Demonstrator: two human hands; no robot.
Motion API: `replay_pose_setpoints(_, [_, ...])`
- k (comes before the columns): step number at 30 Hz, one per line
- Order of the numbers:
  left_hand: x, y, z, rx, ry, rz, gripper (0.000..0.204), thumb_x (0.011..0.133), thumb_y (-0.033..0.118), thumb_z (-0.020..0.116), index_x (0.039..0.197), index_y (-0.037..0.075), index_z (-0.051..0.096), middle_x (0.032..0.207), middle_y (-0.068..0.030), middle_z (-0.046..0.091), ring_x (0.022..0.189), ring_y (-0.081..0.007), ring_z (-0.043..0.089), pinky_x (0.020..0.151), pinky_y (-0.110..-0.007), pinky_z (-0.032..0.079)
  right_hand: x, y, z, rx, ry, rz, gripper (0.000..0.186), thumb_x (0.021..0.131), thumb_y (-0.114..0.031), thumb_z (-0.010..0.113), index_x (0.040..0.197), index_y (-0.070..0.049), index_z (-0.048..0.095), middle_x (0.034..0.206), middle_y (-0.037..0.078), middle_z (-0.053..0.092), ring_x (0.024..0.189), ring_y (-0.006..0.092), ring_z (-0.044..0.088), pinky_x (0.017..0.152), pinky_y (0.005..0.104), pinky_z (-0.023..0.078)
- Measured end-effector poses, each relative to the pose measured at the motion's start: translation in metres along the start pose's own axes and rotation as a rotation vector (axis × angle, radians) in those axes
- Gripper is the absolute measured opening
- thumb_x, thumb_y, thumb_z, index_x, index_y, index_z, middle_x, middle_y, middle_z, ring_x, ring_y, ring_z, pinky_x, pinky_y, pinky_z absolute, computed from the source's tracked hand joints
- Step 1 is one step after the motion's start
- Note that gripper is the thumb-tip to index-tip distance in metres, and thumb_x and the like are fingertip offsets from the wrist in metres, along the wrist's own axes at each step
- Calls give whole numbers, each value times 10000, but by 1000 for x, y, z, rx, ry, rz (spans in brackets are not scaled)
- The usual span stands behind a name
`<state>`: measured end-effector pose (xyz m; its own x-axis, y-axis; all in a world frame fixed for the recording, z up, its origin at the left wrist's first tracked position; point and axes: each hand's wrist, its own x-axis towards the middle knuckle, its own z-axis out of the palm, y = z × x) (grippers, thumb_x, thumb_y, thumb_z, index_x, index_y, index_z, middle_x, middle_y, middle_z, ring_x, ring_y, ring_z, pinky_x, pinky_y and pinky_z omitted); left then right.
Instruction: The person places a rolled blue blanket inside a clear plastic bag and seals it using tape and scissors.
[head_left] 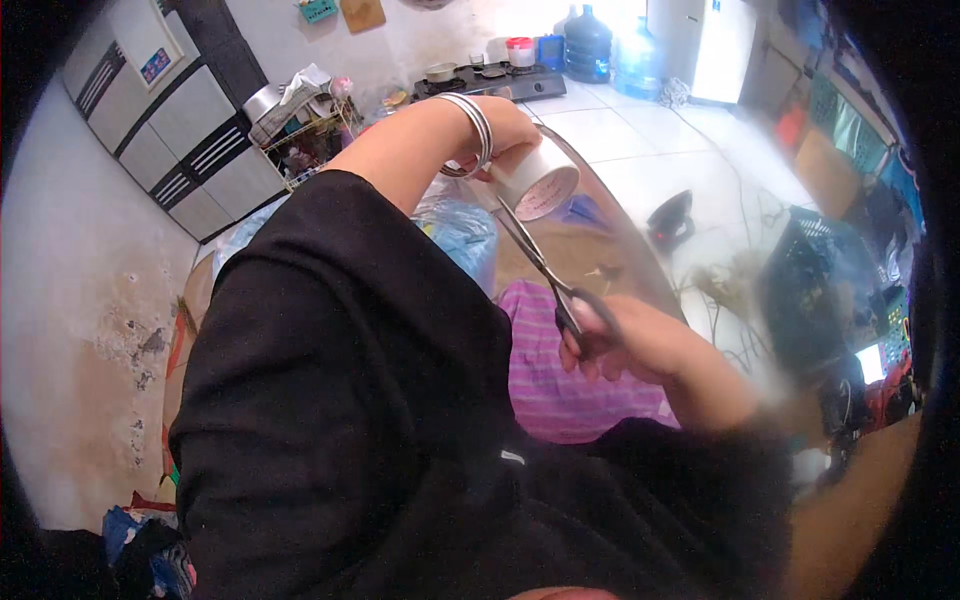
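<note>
Tape roll [520,172], scissors [548,272] beside its edge

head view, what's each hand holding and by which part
Left hand: the tape roll, by its outer side. Right hand: the scissors, by their dark handles.

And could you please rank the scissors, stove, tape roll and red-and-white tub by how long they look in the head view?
By longest visible extent:
1. Scissors
2. Stove
3. Tape roll
4. Red-and-white tub
Stove and tub sit farther away, so real sizes may rank differently.
</note>
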<state>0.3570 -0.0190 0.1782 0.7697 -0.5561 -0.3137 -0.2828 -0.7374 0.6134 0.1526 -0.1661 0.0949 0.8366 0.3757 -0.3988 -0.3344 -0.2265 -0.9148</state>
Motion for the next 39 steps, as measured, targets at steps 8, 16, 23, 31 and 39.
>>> replay_pose_setpoints(8, [23, -10, -7, 228, -68, 125, 351, 821, 289, 495, 1067, 57, 588, 1031, -168, 577, 922, -304, 606, 625, -426, 561, 31, -10, 11, -40, 73, -63, 651, 785, -678, 485, 764, -37, 600, 726, 80, 615, 563, 125, 546, 436, 251, 377])
replay_pose_setpoints(16, [27, -23, -12, 478, -95, 255, 349, 815, 298, 504, 1047, 53, 591, 998, -161, 578, 876, -302, 608, 613, -432, 559, 46, -21, 18, -69, 63, -57, 683, 776, -695, 479, 759, -23, 602, 713, 90, 615, 545, 135, 543, 440, 261, 387])
replay_pose_setpoints(23, [12, -5, -1, 33, 25, 58, 322, 814, 275, 507, 998, 26, 595, 985, -161, 584, 882, -300, 620, 582, -422, 562, 45, -19, 24, -45, 135, -106, 653, 805, -653, 488, 732, -13, 592, 647, 92, 599, 485, 134, 527, 408, 257, 374])
replay_pose_setpoints(31, [7, 2, 2, 167, -4, 122, 300, 809, 245, 498, 979, 16, 592, 920, -159, 599, 801, -288, 637, 580, -402, 567, 56, -14, 15, 38, 125, -118, 646, 798, -658, 498, 692, -27, 585, 612, 82, 586, 473, 139, 526, 397, 257, 368])
replay_pose_setpoints(39, [-6, -3, 0, 70, -20, 232, 318, 810, 273, 502, 985, 26, 596, 949, -154, 595, 803, -279, 632, 580, -395, 567, 61, -12, 12, -35, 139, -131, 633, 774, -662, 529, 645, -43, 570, 570, 75, 564, 465, 131, 517, 397, 250, 362])
